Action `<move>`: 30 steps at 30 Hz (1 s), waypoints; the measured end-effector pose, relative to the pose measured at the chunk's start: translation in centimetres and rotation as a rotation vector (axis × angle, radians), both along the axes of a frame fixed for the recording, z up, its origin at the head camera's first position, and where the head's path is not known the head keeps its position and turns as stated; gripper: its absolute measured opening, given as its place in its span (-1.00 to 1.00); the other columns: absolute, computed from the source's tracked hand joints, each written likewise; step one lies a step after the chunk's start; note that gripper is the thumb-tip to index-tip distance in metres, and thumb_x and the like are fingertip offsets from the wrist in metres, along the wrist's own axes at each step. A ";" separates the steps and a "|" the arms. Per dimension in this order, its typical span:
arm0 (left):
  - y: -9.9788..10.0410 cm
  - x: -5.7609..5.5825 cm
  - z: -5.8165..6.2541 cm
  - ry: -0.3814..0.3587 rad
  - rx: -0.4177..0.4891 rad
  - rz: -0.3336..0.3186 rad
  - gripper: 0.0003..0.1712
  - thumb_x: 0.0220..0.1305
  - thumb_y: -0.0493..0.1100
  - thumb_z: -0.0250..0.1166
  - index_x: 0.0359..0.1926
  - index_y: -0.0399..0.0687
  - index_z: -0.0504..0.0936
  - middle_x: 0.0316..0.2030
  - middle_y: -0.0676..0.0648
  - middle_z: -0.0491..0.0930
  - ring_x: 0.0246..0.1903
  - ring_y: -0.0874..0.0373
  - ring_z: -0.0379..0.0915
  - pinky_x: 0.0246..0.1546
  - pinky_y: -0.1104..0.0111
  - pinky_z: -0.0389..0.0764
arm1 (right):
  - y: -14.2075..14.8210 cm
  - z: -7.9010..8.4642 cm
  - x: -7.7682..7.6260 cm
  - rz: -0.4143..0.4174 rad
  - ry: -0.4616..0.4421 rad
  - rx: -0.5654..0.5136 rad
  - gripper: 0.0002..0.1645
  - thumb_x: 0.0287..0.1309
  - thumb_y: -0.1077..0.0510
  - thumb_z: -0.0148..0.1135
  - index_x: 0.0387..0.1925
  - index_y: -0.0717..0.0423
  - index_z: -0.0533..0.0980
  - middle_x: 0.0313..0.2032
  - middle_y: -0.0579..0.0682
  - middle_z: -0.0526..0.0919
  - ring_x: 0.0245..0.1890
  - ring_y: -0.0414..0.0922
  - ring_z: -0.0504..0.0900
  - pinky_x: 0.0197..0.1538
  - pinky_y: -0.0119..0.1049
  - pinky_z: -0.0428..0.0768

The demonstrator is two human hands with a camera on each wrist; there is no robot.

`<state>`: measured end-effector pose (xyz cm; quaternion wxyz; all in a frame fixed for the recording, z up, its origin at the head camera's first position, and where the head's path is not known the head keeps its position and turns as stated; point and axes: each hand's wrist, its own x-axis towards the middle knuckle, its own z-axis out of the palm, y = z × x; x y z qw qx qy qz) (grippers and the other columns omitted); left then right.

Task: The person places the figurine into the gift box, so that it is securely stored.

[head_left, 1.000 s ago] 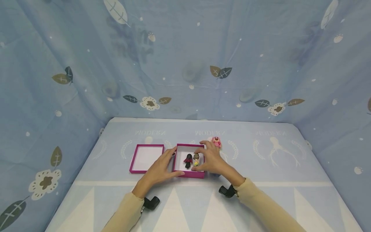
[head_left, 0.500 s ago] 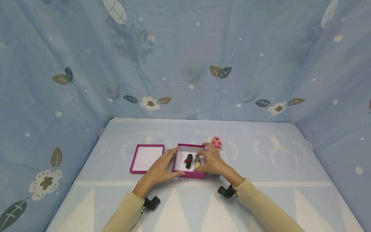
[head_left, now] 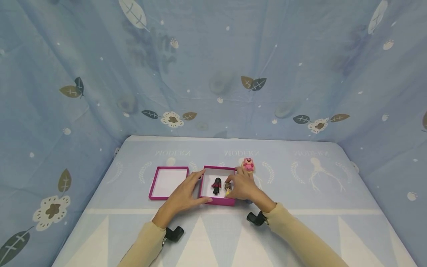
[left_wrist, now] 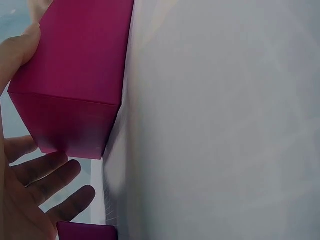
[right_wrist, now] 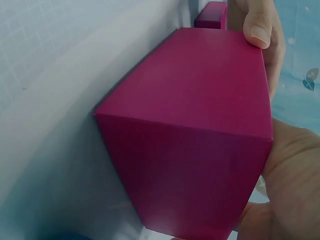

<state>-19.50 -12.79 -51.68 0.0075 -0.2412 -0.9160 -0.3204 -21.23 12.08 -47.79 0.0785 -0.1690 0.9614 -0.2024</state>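
Note:
A magenta box (head_left: pixel 218 201) with a white inside lies open-side up on the table. In it, a figurine with black hair and dark red clothes (head_left: pixel 216 186) lies near the middle. Beside that one, a brown-haired figurine in yellow (head_left: pixel 228 187) is pinched by my right hand (head_left: pixel 244 186), which reaches in over the right wall and partly covers it. My left hand (head_left: pixel 183 196) spans the box's left side with fingers spread, the thumb on the front wall. The left wrist view shows straight fingers (left_wrist: pixel 55 180) by the side wall. In the right wrist view, the box wall hides the right fingertips.
Left of the box lies a shallow magenta lid (head_left: pixel 173 168), white side up. A pink bear figurine (head_left: pixel 248 164) sits behind my right hand. Something small and blue (head_left: pixel 248 201) shows beneath that hand. Patterned blue cloth (head_left: pixel 220 66) hangs behind the table.
My right hand has shifted slightly to the right and toward me, moving the brown-haired figurine along to the box's right wall. The left hand and box hold nearly still.

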 end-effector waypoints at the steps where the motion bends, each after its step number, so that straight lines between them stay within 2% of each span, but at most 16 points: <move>1: 0.0 0.0 0.0 0.000 0.000 0.000 0.21 -0.04 0.45 0.39 0.52 0.10 0.10 0.36 -0.01 0.32 0.34 0.02 0.30 0.30 -0.01 0.40 | 0.0 0.1 0.0 0.000 -0.005 0.008 -0.43 -0.35 -0.10 0.67 -0.19 -0.03 0.70 0.15 0.20 0.44 0.24 0.19 0.31 0.22 0.22 0.26; 4: 0.0 0.1 -0.1 -0.001 -0.003 0.004 0.21 -0.04 0.46 0.38 0.52 0.11 0.10 0.36 -0.02 0.32 0.34 0.01 0.30 0.29 -0.03 0.40 | -0.1 0.1 0.1 0.005 -0.009 0.030 -0.44 -0.32 -0.10 0.65 -0.18 -0.05 0.70 0.04 0.13 0.49 0.17 0.15 0.36 0.18 0.20 0.28; 9: 0.1 0.1 -0.2 0.005 -0.008 0.005 0.20 -0.03 0.45 0.39 0.52 0.11 0.10 0.37 -0.04 0.32 0.35 -0.01 0.29 0.29 -0.04 0.40 | -0.2 -0.1 0.0 -0.008 -0.017 0.022 -0.43 -0.33 -0.10 0.66 -0.17 -0.07 0.69 0.00 0.12 0.51 0.13 0.14 0.41 0.20 0.21 0.27; 24: 0.1 0.0 -0.3 0.019 0.002 0.000 0.20 -0.04 0.48 0.36 0.51 0.10 0.11 0.36 -0.02 0.33 0.33 0.01 0.31 0.29 -0.03 0.41 | -0.4 -0.2 -0.1 -0.020 -0.020 0.041 -0.39 -0.34 -0.14 0.66 -0.16 -0.04 0.69 0.11 0.19 0.50 0.19 0.19 0.39 0.22 0.21 0.26; 30: 0.1 0.0 -0.2 0.019 -0.001 0.002 0.21 -0.04 0.49 0.36 0.51 0.08 0.12 0.35 -0.01 0.33 0.33 0.02 0.32 0.29 -0.03 0.41 | -0.3 -0.3 0.0 -0.009 -0.004 -0.003 -0.37 -0.35 -0.13 0.67 -0.14 -0.01 0.68 0.18 0.27 0.46 0.23 0.24 0.37 0.24 0.29 0.26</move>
